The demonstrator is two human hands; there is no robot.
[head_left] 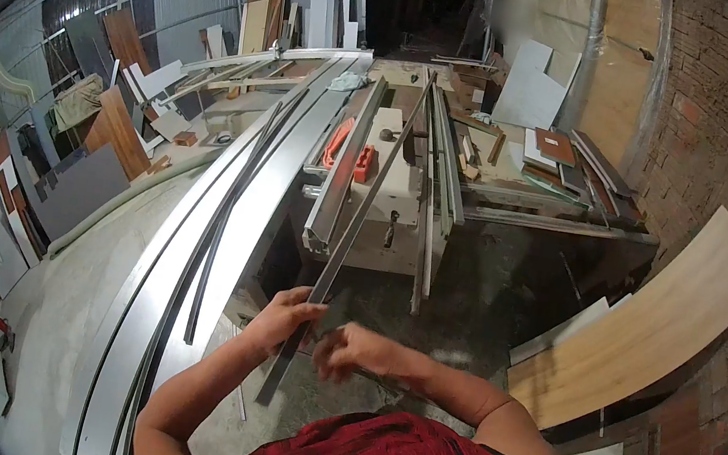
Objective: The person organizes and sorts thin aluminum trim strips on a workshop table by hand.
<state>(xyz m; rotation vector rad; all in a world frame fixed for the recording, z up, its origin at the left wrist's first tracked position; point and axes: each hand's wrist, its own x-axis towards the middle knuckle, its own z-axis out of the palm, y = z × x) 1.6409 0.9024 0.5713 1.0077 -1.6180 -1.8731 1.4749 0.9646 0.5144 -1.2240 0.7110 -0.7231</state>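
Note:
A long, thin dark metal strip (276,381) runs from near my body up across the machine's far end. My left hand (283,317) is closed around it near its lower end, thumb and fingers on its edges. Just right of the strip is my right hand (349,350), its fingers curled and smeared by motion; whatever it may hold does not show. Under the strip's upper part lie metal profiles (350,160) and a red-orange clamp-like piece (364,163) on the machine table (397,197).
Left of me stretches a long silver sliding table (229,297) with dark strips (200,288) on it. More long profiles (440,168) overhang the machine's front edge. A curved wood-grain panel (638,327) leans at the right. Board offcuts (554,147) are stacked at the back right.

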